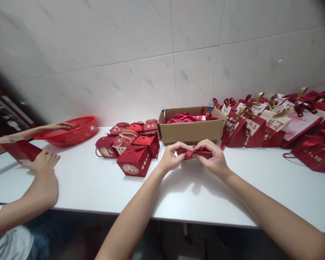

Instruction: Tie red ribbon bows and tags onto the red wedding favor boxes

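Between my two hands, at the middle of the white table, is a small red gift box (206, 154) with a red ribbon (189, 154) across its top. My left hand (173, 156) has its fingers closed on the ribbon at the box's left side. From the right, my right hand (212, 157) pinches the ribbon close to its middle, fingertips almost meeting the left ones. Both hands cover much of the box. Just behind them stands an open cardboard box (191, 133) filled with red ribbons (188, 117).
Several folded red gift boxes (135, 162) cluster left of my hands. Rows of red gift boxes with handles (256, 130) line the right side by the tiled wall. At far left, a co-worker's hands (44, 159) hold a red box piece (21, 150) near a red plastic basket (76, 135).
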The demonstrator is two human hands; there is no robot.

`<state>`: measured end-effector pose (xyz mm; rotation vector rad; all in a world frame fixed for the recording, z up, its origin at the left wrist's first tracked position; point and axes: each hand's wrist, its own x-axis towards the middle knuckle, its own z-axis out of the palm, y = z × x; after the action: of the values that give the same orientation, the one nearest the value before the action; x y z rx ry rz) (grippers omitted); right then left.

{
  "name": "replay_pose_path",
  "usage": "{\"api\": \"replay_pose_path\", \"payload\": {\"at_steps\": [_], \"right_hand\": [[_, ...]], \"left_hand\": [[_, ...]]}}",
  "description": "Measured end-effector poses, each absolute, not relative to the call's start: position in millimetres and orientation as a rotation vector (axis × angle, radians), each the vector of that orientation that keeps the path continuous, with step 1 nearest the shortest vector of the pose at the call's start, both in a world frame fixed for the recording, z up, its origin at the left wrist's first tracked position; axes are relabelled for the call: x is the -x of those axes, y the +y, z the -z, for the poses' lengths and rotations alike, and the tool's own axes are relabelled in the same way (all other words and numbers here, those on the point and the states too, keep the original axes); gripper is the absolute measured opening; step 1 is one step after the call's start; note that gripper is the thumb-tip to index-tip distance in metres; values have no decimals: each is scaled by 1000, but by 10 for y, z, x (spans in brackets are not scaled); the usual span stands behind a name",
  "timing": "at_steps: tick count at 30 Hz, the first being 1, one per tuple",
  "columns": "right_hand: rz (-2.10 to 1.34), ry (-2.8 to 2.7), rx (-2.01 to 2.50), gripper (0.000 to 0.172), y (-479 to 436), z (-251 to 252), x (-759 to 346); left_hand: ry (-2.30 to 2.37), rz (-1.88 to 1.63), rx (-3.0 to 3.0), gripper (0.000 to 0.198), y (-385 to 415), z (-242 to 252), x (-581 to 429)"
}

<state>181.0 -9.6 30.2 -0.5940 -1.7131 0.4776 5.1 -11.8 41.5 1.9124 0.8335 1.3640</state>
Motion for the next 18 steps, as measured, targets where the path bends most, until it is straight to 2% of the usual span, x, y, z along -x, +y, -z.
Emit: {"api": "replay_pose_path", "payload": {"at_steps": [18], "right_hand": [[-441,-1693,589,10,-67,-251,-1800]], "left_hand": [[872,-1329,-1936,12,-118,-379,-26]]}}
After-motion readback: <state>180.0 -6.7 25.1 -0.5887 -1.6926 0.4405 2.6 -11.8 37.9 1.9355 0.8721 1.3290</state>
